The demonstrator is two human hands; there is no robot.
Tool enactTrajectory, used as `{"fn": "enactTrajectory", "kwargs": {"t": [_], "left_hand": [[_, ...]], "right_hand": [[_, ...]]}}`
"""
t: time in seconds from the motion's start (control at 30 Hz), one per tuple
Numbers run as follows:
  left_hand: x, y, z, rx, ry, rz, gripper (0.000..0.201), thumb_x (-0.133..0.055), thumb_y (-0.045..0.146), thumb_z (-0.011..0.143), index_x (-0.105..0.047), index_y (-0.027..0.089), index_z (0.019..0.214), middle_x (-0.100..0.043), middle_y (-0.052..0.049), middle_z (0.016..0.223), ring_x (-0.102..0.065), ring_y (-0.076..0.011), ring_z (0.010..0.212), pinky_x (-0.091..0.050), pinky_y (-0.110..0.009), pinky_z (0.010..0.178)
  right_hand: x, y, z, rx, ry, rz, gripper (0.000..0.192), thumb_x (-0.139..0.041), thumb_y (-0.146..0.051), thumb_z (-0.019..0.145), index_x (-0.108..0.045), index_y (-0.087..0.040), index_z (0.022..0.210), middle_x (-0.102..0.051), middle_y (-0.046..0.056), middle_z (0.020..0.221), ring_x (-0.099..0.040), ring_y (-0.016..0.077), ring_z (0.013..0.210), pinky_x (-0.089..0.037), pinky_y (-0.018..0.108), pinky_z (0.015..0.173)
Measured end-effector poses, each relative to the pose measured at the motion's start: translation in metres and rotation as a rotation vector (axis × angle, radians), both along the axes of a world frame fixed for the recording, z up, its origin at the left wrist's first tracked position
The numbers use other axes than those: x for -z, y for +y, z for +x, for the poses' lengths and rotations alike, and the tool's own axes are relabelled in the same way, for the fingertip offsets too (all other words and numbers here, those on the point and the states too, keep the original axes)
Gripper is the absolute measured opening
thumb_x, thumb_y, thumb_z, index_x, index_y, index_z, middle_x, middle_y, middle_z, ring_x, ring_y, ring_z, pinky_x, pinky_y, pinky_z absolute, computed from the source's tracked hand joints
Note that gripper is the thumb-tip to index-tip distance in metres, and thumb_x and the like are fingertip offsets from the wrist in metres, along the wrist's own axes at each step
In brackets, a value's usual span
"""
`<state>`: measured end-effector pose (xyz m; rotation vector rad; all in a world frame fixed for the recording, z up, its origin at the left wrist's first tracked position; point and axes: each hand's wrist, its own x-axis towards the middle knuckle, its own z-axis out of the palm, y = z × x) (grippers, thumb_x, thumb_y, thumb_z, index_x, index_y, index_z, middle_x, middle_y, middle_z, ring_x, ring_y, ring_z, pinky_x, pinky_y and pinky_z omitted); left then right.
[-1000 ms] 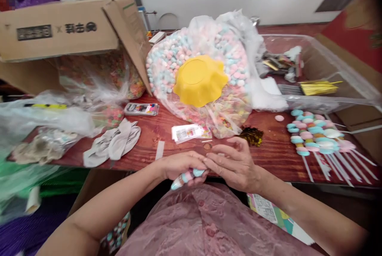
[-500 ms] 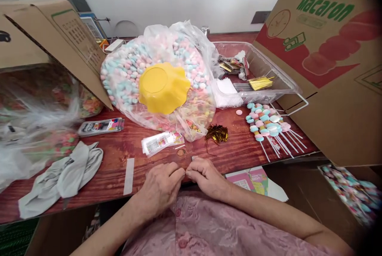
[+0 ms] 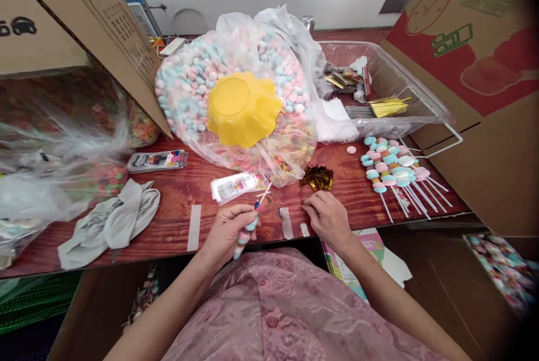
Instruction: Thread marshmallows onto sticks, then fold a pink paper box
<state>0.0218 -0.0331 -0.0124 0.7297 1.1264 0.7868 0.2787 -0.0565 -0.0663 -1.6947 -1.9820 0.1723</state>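
Note:
My left hand (image 3: 227,232) is closed around a marshmallow skewer (image 3: 242,240) of pink, white and blue pieces, tilted with its white stick pointing up and away. A printed, coloured bit of wrapping shows at the base of the stick. My right hand (image 3: 327,216) is at the near side of a bunch of shiny gold twist ties (image 3: 318,177), its thumb and fingertips pinched at a thin strand there. Just beyond my left hand lies a stack of printed clear bags (image 3: 238,187).
An upturned yellow bowl (image 3: 244,108) rests on a big bag of marshmallows (image 3: 189,80). A clear plastic bin (image 3: 421,105) stands right, with finished skewers (image 3: 391,164) before it. Cardboard boxes (image 3: 446,176) flank the table. A grey cloth (image 3: 113,223) lies left.
My hands, together at the table edge before, have separated. The left has risen with the skewer now showing in it; the right has moved right to the gold ties. The view has shifted.

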Motion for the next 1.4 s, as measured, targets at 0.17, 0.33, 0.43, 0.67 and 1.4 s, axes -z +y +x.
{"fn": "enactTrajectory", "kwargs": {"t": [0.17,0.33,0.43,0.67,1.4], "left_hand": [[0.005,-0.007,-0.004,0.019,-0.001,0.021,0.032,-0.077,0.041,0.067,-0.068,0.015,0.084,-0.066,-0.003,0.064,-0.055,-0.0087,0.043,-0.029,-0.015,0.033],[0.0,-0.01,0.0,0.077,0.047,0.028,0.026,-0.074,0.037,0.069,-0.071,0.013,0.08,-0.058,0.002,0.057,-0.046,-0.0035,0.039,-0.031,-0.015,0.037],[-0.004,-0.008,0.014,0.113,0.04,0.081,0.024,-0.071,0.034,0.07,-0.073,0.012,0.08,-0.057,0.002,0.057,-0.045,-0.0025,0.041,-0.034,-0.016,0.041],[-0.003,-0.007,0.011,0.055,0.055,0.167,0.025,-0.067,0.034,0.072,-0.075,0.013,0.083,-0.055,0.003,0.06,-0.042,-0.0034,0.045,-0.037,-0.017,0.045],[0.013,-0.012,-0.004,0.063,0.097,0.279,0.014,-0.063,0.026,0.074,-0.07,0.014,0.073,-0.051,0.003,0.061,-0.044,-0.0056,0.051,-0.039,-0.018,0.05]], "right_hand": [[-0.011,0.012,-0.001,-0.1,0.054,-0.038,0.018,-0.049,-0.015,0.089,-0.053,-0.019,0.072,-0.057,0.004,0.073,-0.052,0.0165,0.071,-0.041,0.029,0.067],[-0.044,0.003,-0.023,-0.181,0.547,-0.028,0.011,-0.052,-0.019,0.093,-0.059,-0.02,0.084,-0.058,-0.001,0.074,-0.054,0.0118,0.067,-0.044,0.023,0.061],[-0.058,0.0,-0.056,-0.329,0.603,0.053,0.018,-0.054,-0.013,0.092,-0.067,-0.022,0.101,-0.065,0.002,0.087,-0.06,0.0136,0.08,-0.048,0.025,0.071],[-0.041,0.005,-0.087,-0.354,0.715,-0.057,0.022,-0.058,-0.014,0.089,-0.072,-0.024,0.103,-0.071,0.002,0.087,-0.065,0.0145,0.079,-0.052,0.027,0.071],[-0.02,0.009,-0.089,-0.338,0.821,-0.206,0.015,-0.062,-0.024,0.088,-0.077,-0.024,0.093,-0.074,0.003,0.087,-0.068,0.0159,0.078,-0.054,0.029,0.072]]}}
